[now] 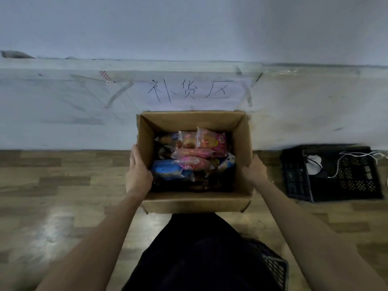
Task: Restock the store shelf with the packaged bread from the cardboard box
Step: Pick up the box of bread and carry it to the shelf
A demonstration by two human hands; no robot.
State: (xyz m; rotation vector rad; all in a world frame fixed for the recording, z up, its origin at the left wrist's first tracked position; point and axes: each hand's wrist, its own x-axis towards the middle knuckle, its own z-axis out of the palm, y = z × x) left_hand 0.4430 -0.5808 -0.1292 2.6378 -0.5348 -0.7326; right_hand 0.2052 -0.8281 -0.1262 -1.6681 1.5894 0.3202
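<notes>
Wood floor (pixel 63 185) meets a white wall. Left hand (pixel 137 175) and right hand (pixel 253 172) clasp the box (pixel 195 203) sides; bread (pixel 193 156) fills it. Best lift level, evenly.

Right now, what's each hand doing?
Left hand: grips the box at its left wall.
Right hand: holds the box's right wall.

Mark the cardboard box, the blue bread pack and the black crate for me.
cardboard box (pixel 195 204): head view, near outer wall.
blue bread pack (pixel 165 170): head view, middle of its wrapper, inside the box.
black crate (pixel 354 173): head view, bare mesh floor.
</notes>
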